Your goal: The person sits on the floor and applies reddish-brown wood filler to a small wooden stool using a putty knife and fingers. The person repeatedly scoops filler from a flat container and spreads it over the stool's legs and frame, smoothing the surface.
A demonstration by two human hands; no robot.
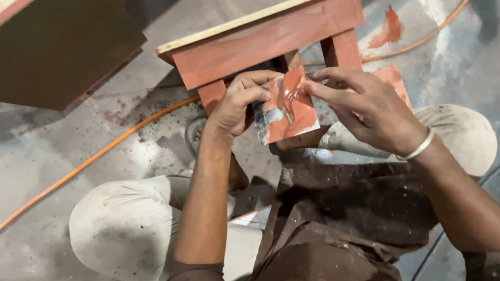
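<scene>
The fingertips of the left hand are pinched closed on the upper left edge of a small square sheet, while the thumb and forefinger of the right hand are closed on its upper right edge, so that the sheet is held up between both hands, in front of the chest and above the knees. The sheet is seen to be thin and stiff, coated in glossy reddish-brown paint, with a grey-white patch left bare at its lower left and a raised, wrinkled fold of wet colour near the top; it is tilted slightly, its lower edge hanging free. A plain metal bangle is worn on the right wrist. Just beyond the sheet a small wooden stool is placed, painted the same red-brown on its apron and legs, with a pale unpainted top edge; the sheet's upper edge overlaps the stool's legs in the view, and whether they touch cannot be told. Open floor is left to either side of the hands. An orange cable is run across the grey concrete floor from lower left, behind the stool, to the upper right. A red paint smear is seen on the floor right of the stool. A dark wooden cabinet is set at the upper left, well apart from the hands, and the floor is speckled with dust and paint.
</scene>
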